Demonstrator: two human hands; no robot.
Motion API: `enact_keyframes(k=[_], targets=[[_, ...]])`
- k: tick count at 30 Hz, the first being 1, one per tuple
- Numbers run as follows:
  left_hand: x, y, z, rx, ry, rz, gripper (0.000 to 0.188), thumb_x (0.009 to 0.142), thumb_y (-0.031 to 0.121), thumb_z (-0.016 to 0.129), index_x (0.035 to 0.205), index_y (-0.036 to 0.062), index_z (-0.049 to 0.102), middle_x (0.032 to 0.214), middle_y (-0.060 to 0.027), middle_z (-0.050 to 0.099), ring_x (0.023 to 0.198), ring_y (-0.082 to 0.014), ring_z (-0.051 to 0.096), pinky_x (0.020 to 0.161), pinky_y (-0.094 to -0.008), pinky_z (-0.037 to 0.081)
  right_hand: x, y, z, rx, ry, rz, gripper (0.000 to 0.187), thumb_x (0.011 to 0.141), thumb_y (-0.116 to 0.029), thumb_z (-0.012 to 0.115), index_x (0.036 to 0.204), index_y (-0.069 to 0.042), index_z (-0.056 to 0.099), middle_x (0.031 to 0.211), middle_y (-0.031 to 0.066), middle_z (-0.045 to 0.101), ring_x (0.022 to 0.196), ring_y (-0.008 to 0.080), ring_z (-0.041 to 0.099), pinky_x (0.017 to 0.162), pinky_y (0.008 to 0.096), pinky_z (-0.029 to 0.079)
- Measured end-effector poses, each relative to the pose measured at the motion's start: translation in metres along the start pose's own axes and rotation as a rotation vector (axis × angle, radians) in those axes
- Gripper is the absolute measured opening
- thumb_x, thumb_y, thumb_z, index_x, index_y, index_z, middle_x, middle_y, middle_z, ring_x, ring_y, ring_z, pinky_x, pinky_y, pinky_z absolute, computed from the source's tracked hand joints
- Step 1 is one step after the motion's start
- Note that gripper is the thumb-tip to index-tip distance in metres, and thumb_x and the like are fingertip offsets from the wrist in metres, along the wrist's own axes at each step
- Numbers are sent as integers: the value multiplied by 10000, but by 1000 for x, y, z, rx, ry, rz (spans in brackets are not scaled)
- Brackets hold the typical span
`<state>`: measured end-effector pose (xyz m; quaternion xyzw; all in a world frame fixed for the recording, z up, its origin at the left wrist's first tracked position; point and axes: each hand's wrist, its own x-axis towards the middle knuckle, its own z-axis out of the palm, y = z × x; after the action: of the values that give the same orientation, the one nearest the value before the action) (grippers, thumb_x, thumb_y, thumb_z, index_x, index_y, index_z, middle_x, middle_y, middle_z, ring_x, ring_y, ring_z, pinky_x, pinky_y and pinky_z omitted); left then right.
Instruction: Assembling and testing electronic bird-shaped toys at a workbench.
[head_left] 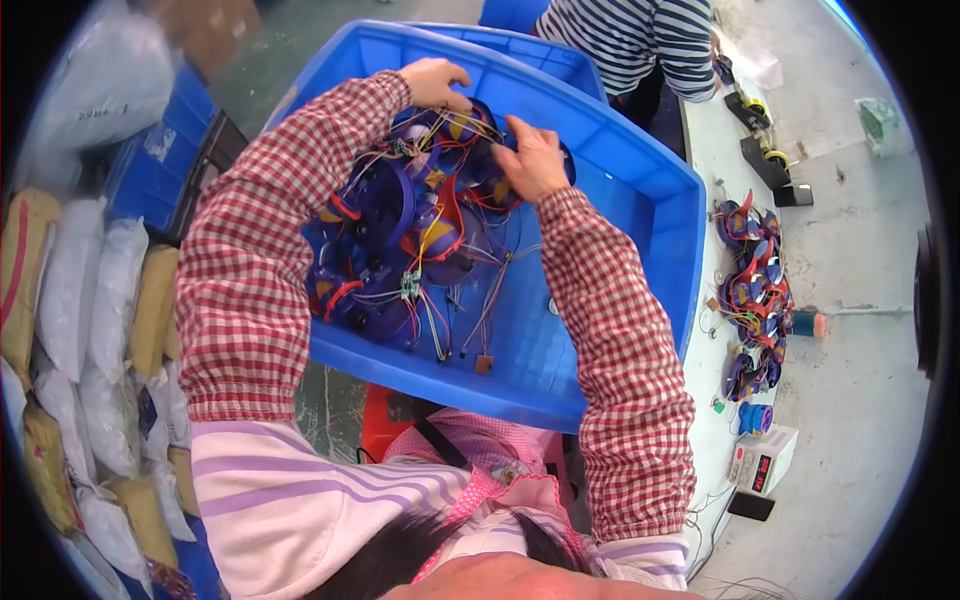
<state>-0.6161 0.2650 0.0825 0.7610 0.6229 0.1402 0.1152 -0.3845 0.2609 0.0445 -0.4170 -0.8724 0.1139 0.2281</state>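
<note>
A large blue plastic bin [540, 345] stands before me, holding a heap of purple plastic parts [385, 205] with red and orange pieces and loose coloured wires. At the heap's far end, my left hand [437, 83] hangs over the wires, its thumb and fingers apart. My right hand [533, 160] is closed about the side of a purple wired part [490, 180], with some fingertips hidden. Between the hands lies another purple and yellow part [460, 128]. A small green circuit board [411, 284] dangles on wires nearer me.
On the right, a white table [705, 270] carries a row of similar wired parts [755, 290], a blue wire spool [756, 418] and a white box with a red display [763, 460]. Packed bags [110, 340] line the left. A person in stripes [630, 40] sits beyond the bin.
</note>
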Motion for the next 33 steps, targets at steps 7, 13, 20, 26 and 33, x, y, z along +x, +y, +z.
enact_keyframes(k=[7,13,20,26,33], targets=[[1,-11,7,-181,-81,-7,482,808,396,607,1121,29,613,1044,-136,627,911,-253,590,817,-328,472,8,-17,3,-106,-76,-25,297,798,-244,594,1068,-123,607,1012,60,636,994,280,511,878,386,382],[-5,-25,13,-251,-70,-6,463,833,384,589,1142,39,601,1066,-131,597,898,-250,574,812,-315,461,-14,-15,-47,176,19,-89,166,824,-175,618,952,-73,646,827,32,628,771,189,538,696,290,430],[-11,-18,4,-63,-9,-54,416,867,368,566,1149,63,602,1074,-127,585,917,-236,568,822,-298,454,-20,-42,-99,371,89,-211,95,836,-111,621,836,-22,655,809,33,632,604,147,543,555,247,443],[-40,-24,-6,-123,16,25,416,883,352,557,1160,43,584,1049,-129,599,945,-227,567,844,-297,455,-7,-77,-123,509,180,-214,180,826,-202,633,858,-31,679,762,33,639,623,144,548,571,258,443],[-87,-12,-30,-674,-123,40,475,931,399,473,1215,24,537,1065,-130,606,923,-213,599,799,-286,484,21,-101,-176,438,142,-186,121,882,-120,575,839,-29,642,659,13,564,562,88,472,509,219,383]])
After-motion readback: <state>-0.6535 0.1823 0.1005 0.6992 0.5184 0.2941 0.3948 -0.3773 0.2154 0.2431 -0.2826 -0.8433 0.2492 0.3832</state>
